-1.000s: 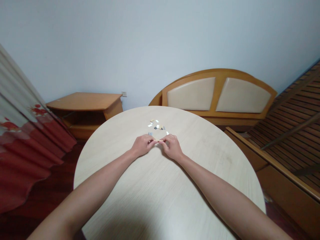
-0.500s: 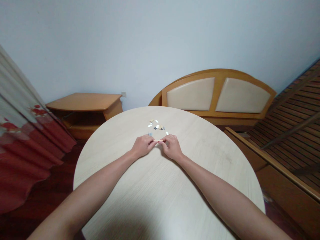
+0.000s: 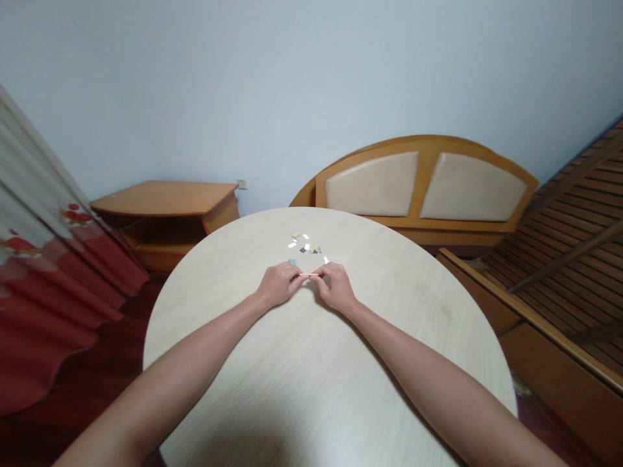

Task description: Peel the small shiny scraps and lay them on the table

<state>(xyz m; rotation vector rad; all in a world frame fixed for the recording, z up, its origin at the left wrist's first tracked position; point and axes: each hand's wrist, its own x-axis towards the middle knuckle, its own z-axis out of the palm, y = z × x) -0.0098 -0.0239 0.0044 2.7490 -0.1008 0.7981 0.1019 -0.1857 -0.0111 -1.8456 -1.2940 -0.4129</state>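
Note:
Between my two hands is a small, thin, pale flat piece (image 3: 308,275), seen edge-on; its kind is too small to make out. My left hand (image 3: 278,284) pinches its left end between thumb and fingers. At the right end, my right hand (image 3: 334,285) grips it the same way. Just beyond the hands lie several small flat pieces, white, tan, grey and dark, such as a dark piece (image 3: 302,250) and a white piece (image 3: 292,245). A bluish-grey piece (image 3: 293,261) lies beside my left fingers, and another white piece (image 3: 326,260) is close to my right fingers.
The pieces lie on a round pale wooden table (image 3: 379,376). Behind it stand a wooden cabinet (image 3: 170,194) at left and a headboard (image 3: 423,175) at right. A red and white curtain (image 3: 48,292) hangs at far left; a wooden bed rail (image 3: 530,318) runs at right.
Almost nothing differs. Both hands keep the thin pale piece in the same place, and the loose pieces lie as before; the view has shifted very slightly.

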